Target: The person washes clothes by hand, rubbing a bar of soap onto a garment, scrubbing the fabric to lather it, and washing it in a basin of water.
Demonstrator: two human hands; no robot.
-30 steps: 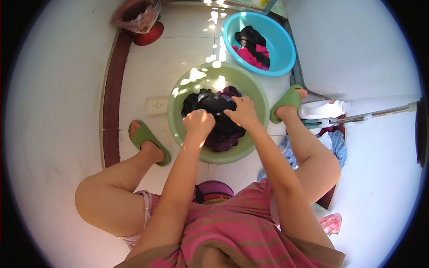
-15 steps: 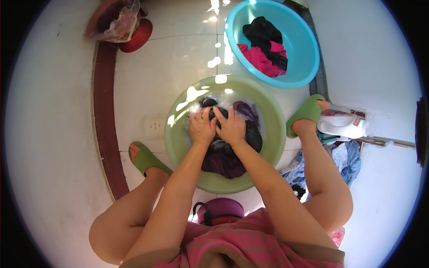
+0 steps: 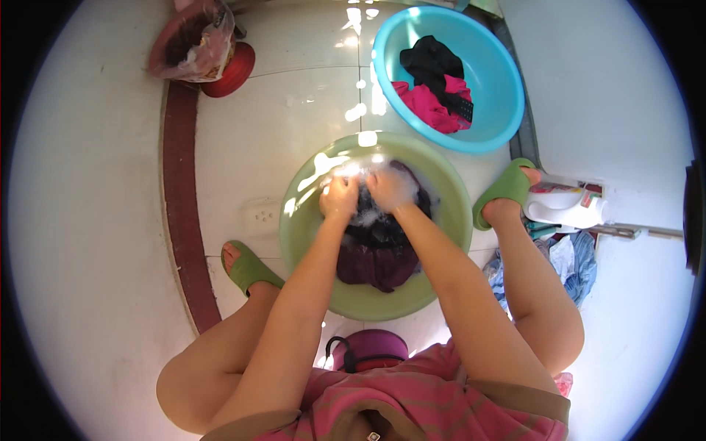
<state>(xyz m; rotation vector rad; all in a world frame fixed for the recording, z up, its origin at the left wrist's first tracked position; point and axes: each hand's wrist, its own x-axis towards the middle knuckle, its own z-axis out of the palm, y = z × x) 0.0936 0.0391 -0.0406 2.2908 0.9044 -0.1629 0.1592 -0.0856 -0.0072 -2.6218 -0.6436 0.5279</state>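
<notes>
Between my feet stands a green basin (image 3: 450, 272) with soapy water and wet dark laundry. My left hand (image 3: 340, 196) is closed at the basin's far side, its fingers curled into a dark garment (image 3: 376, 231). Beside it, slightly apart, my right hand (image 3: 390, 190) also curls down into the same dark cloth and is a little smeared by motion. White foam lies around both hands, and the fingertips are hidden. A purple cloth (image 3: 379, 270) spreads through the near part of the water.
A blue basin (image 3: 500, 110) with black and pink clothes stands far right. Far left is a red bin (image 3: 165, 55) with a plastic bag. A white bottle (image 3: 566, 206) and denim clothes (image 3: 581, 264) lie beyond my right leg. A purple bucket-like container (image 3: 371, 345) sits close below.
My hands have gone from lying spread on the dark laundry to being curled into it, and they are farther apart. The black cloth has been pushed down and spread out.
</notes>
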